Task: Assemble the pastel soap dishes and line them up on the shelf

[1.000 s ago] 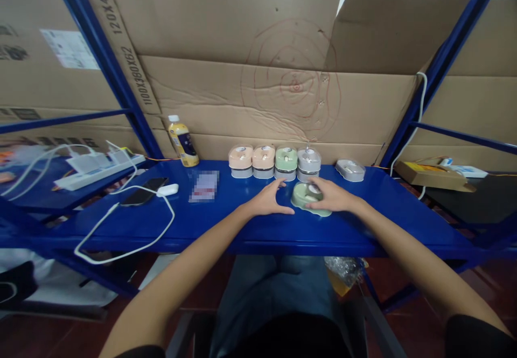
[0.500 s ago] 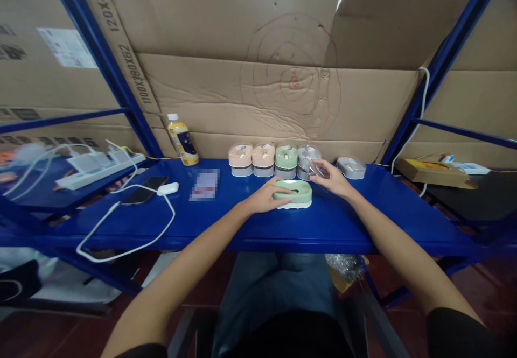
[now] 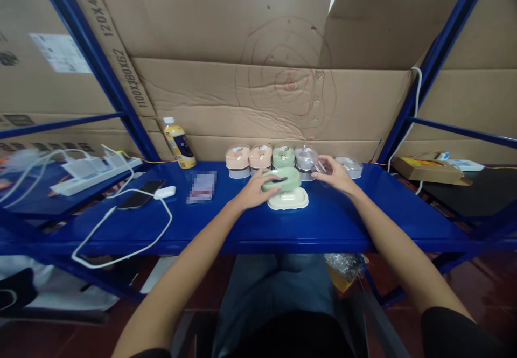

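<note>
My left hand (image 3: 255, 190) is closed on a light green oval tray (image 3: 291, 179) with a dark slot in its middle. The tray is tilted and held just above a white oval base (image 3: 288, 201) with a wavy rim, which rests on the blue table. In my right hand (image 3: 336, 175), the fingers grip a clear plastic cover (image 3: 322, 168), partly hidden by them. Behind it stands a grey box (image 3: 304, 156) under a clear lid, in a row with a green box (image 3: 283, 156) and two pink boxes (image 3: 237, 157).
A clear-lidded grey container (image 3: 352, 167) sits behind my right hand. To the left are a yellow bottle (image 3: 180, 145), a blurred packet (image 3: 202, 187), a phone (image 3: 141, 195) and a looping white cable (image 3: 121, 264). Cardboard (image 3: 194, 83) backs the blue table (image 3: 242, 242).
My left hand has lifted the green tray up off the white base, leaving the base on the table. The right hand still holds the clear cover. The view has shifted slightly.
</note>
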The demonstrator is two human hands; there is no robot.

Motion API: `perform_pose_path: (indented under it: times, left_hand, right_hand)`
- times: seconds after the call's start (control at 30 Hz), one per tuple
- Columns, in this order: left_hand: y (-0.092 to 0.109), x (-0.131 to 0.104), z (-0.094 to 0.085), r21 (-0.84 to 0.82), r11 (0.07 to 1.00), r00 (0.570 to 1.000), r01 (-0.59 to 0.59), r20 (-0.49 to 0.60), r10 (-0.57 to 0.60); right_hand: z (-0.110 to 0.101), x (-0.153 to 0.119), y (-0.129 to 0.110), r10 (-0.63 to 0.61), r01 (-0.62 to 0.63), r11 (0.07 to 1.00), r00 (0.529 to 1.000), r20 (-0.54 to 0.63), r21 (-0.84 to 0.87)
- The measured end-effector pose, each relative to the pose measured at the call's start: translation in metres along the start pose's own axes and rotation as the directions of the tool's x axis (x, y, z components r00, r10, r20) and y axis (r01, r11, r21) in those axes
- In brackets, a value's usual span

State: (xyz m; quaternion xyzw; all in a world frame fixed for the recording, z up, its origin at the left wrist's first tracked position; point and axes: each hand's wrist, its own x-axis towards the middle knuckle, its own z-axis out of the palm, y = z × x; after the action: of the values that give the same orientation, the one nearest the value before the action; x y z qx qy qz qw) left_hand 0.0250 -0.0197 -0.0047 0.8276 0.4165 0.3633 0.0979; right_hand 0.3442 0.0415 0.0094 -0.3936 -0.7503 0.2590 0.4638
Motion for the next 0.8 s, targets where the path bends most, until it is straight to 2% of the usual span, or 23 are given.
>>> perform_pose_path:
  times: [0.07, 0.13, 0.3, 0.43, 0.57, 0.67, 0.8]
  left_hand:
    - [0.007, -0.002, 0.007, -0.005, 0.999, 0.994, -0.037, 0.100, 0.038]
    - [0.011, -0.003, 0.014, -0.021, 0.999, 0.987, -0.039, 0.152, 0.042]
    - [0.008, -0.001, 0.027, -0.108, 0.994, 0.993, 0.029, 0.114, -0.017]
    - [0.009, 0.000, 0.033, -0.200, 0.979, 0.995, 0.027, 0.102, -0.007]
    - [0.010, -0.002, 0.037, -0.179, 0.980, 0.992, 0.085, 0.111, -0.066]
    - [0.007, -0.003, 0.038, -0.168, 0.982, 0.992, 0.084, 0.108, -0.067]
    - [0.003, -0.003, 0.038, -0.172, 0.982, 0.989, 0.078, 0.136, -0.055]
  right_hand:
    - [0.001, -0.004, -0.006, -0.058, 0.060, 0.998, 0.995, 0.086, -0.023]
    - [0.003, -0.008, -0.013, -0.136, 0.151, 0.986, 0.971, 0.199, -0.063]
    - [0.020, -0.007, -0.028, -0.290, 0.379, 0.914, 0.862, 0.416, -0.149]
    - [0.036, 0.002, -0.032, -0.337, 0.466, 0.876, 0.777, 0.531, -0.126]
    - [0.042, 0.010, -0.029, -0.309, 0.467, 0.872, 0.756, 0.577, -0.145]
    - [0.046, 0.011, -0.027, -0.300, 0.474, 0.867, 0.744, 0.598, -0.155]
    - [0.050, 0.002, -0.027, -0.277, 0.463, 0.865, 0.765, 0.582, -0.196]
